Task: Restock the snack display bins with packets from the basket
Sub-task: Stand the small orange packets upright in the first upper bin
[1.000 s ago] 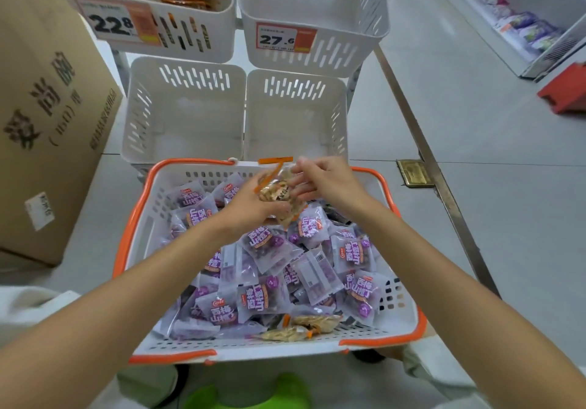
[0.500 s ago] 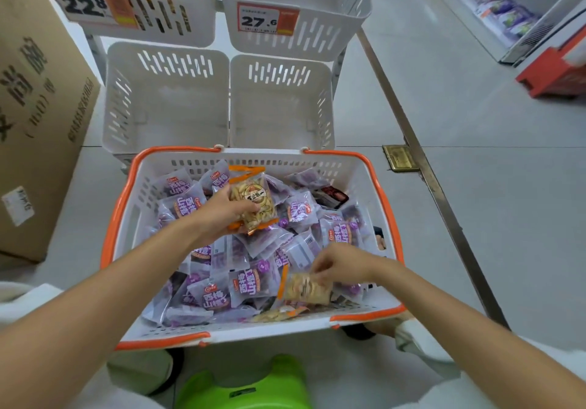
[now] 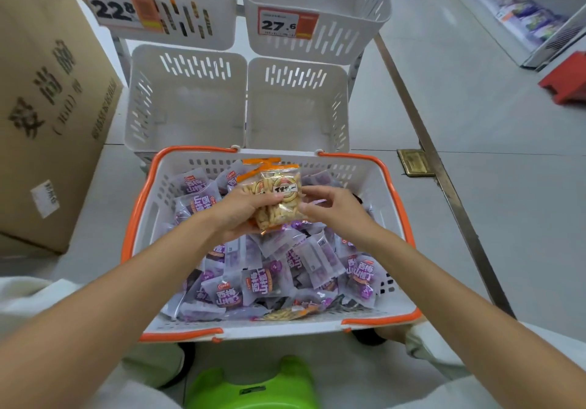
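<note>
22.8 is printed on the left price tag (image 3: 117,8) of the upper left bin (image 3: 218,27), 27.6 on the right price tag (image 3: 287,24) of the upper right bin (image 3: 348,37); 西梅山楂丁 is read on the purple packets (image 3: 263,281); large Chinese characters are printed on the cardboard box (image 3: 47,91)

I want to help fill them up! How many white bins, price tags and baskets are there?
Bins: 4
Price tags: 2
Basket: 1
Total: 7
</note>
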